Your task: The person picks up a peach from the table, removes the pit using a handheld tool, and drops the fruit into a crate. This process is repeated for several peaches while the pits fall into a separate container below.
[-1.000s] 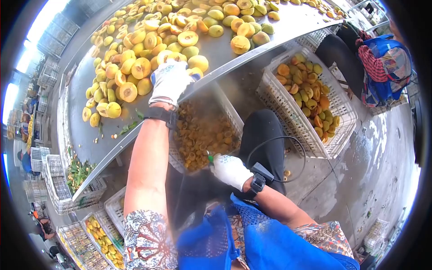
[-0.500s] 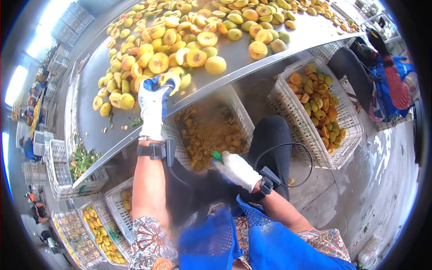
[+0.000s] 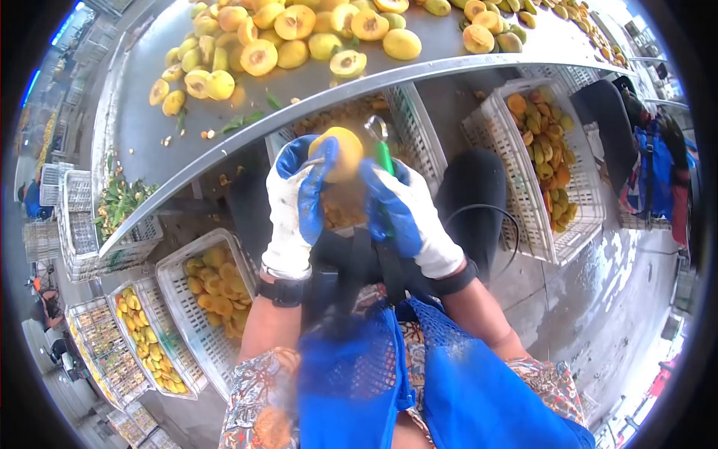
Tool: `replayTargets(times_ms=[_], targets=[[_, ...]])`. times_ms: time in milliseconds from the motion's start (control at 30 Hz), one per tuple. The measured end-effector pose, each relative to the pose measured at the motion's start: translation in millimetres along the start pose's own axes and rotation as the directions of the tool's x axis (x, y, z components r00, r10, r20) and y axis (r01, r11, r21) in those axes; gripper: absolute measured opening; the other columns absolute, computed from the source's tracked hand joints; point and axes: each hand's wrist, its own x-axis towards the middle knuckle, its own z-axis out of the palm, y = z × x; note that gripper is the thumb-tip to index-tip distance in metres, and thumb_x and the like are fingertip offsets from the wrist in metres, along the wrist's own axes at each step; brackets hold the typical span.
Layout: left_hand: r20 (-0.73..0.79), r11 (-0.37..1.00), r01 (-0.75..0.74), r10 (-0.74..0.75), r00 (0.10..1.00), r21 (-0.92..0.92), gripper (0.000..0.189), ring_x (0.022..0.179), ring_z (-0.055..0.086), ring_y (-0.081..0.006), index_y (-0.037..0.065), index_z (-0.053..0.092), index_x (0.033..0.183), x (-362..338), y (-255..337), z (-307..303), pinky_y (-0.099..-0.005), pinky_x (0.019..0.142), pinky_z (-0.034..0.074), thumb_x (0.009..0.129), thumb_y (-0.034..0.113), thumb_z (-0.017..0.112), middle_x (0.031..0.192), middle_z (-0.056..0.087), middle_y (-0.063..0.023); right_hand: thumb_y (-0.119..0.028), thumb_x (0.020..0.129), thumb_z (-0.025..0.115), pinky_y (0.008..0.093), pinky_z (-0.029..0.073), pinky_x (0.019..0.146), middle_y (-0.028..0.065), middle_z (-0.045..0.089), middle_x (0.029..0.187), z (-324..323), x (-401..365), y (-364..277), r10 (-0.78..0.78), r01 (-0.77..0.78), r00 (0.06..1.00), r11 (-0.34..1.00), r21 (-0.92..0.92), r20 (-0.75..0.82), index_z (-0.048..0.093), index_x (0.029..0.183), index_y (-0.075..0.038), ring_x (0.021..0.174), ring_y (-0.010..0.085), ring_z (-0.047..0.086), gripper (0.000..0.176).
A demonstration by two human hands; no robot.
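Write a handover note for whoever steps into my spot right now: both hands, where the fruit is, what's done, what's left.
Left hand: gloved, closed on a yellow peach, held up before the body.
Right hand: gloved, gripping a green-handled tool, its loop end beside the peach.
Things: the steel table ahead carries whole and halved peaches. A crate of orange-brown scraps sits under its edge, and a crate of halves is to the right.
Done: many halves lie on the table and in the right crate.
Left: the held peach looks uncut, and whole fruit lies on the table.
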Motion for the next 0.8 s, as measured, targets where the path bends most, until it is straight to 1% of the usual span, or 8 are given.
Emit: replayTargets(times_ms=[167, 233, 333, 467, 600, 700, 767, 800], targets=[[-0.061, 0.979, -0.104, 0.095, 0.994, -0.173, 0.023, 0.087, 0.063, -0.0091, 0.003, 0.068, 0.107, -17, -11, -4, -0.0249, 0.078, 0.05, 0.09, 0.018, 0.073, 0.097, 0.069, -0.0026, -0.03, 0.094, 0.068, 0.0234, 0.04, 0.04, 0.0009, 0.057, 0.066, 2, 6, 20, -0.054, 0.054, 0.998, 0.999, -0.001, -0.038, 0.059, 0.094, -0.005, 0.047, 0.0073, 0.051, 0.027], [-0.02, 0.873, -0.389, 0.413, 0.911, 0.294, 0.023, 0.088, 0.063, -0.0094, 0.002, 0.068, 0.107, -19, -18, -12, -0.0256, 0.079, 0.05, 0.092, 0.02, 0.07, 0.098, 0.07, -0.003, -0.029, 0.094, 0.068, 0.023, 0.04, 0.041, 0.0011, 0.057, 0.066, 3, 3, 19, -0.029, 0.029, 0.998, 1.0, -0.004, -0.053, 0.058, 0.093, -0.005, 0.047, 0.0072, 0.05, 0.026], [0.043, 0.728, -0.475, 0.526, 0.849, 0.494, 0.026, 0.092, 0.065, -0.0107, 0.002, 0.067, 0.11, -23, -28, -17, -0.0267, 0.083, 0.052, 0.097, 0.024, 0.064, 0.102, 0.07, -0.005, -0.029, 0.093, 0.067, 0.0219, 0.039, 0.042, -0.0003, 0.056, 0.07, -1, 1, 20, -0.005, 0.003, 0.999, 0.999, -0.038, -0.052, 0.058, 0.102, -0.005, 0.05, 0.006, 0.05, 0.026], [0.137, 0.75, -0.461, 0.454, 0.88, 0.474, 0.03, 0.098, 0.066, -0.0147, 0.0, 0.064, 0.117, -28, -28, -23, -0.0287, 0.088, 0.052, 0.096, 0.021, 0.064, 0.109, 0.069, -0.0075, -0.028, 0.093, 0.068, 0.0227, 0.04, 0.042, 0.0008, 0.057, 0.067, -1, -1, 20, -0.023, 0.02, 0.998, 0.998, -0.057, -0.057, 0.058, 0.091, -0.004, 0.049, 0.0067, 0.051, 0.026], [0.403, 0.477, -0.684, 0.565, 0.72, 0.553, 0.035, 0.107, 0.064, -0.0219, -0.004, 0.06, 0.125, -22, -22, -28, -0.0328, 0.095, 0.051, 0.095, 0.014, 0.062, 0.121, 0.064, -0.0118, -0.027, 0.093, 0.068, 0.0223, 0.04, 0.044, 0.0005, 0.057, 0.068, -4, 0, 16, -0.042, 0.038, 0.998, 0.994, -0.1, -0.041, 0.06, 0.094, -0.003, 0.051, 0.0061, 0.051, 0.025], [0.434, 0.589, -0.612, 0.431, 0.791, 0.528, 0.039, 0.115, 0.061, -0.0259, -0.003, 0.056, 0.132, -22, -19, -31, -0.0359, 0.1, 0.049, 0.094, 0.009, 0.057, 0.131, 0.059, -0.016, -0.026, 0.092, 0.068, 0.0235, 0.042, 0.047, 0.0023, 0.06, 0.07, -4, -1, 13, -0.065, 0.066, 0.998, 0.979, -0.194, 0.008, 0.062, 0.098, 0.0, 0.054, 0.0077, 0.055, 0.027], [0.413, 0.988, -0.027, 0.089, 0.907, -0.152, 0.04, 0.119, 0.058, -0.0255, -0.001, 0.054, 0.133, -27, -12, -30, -0.0358, 0.102, 0.047, 0.096, 0.011, 0.054, 0.134, 0.057, -0.0174, -0.025, 0.091, 0.069, 0.0276, 0.046, 0.051, 0.0056, 0.063, 0.073, -7, 2, 12, -0.085, 0.095, 0.995, 0.943, -0.318, 0.046, 0.063, 0.101, 0.002, 0.057, 0.0124, 0.06, 0.029], [0.492, 0.82, 0.333, -0.073, 0.868, -0.465, 0.04, 0.121, 0.057, -0.0254, 0.0, 0.054, 0.134, -28, -9, -30, -0.0358, 0.103, 0.046, 0.096, 0.012, 0.052, 0.135, 0.056, -0.0181, -0.025, 0.089, 0.069, 0.0299, 0.048, 0.054, 0.0079, 0.064, 0.074, -14, 12, 18, -0.166, 0.197, 0.98, 0.891, -0.409, 0.109, 0.063, 0.103, 0.002, 0.061, 0.0155, 0.062, 0.031]])
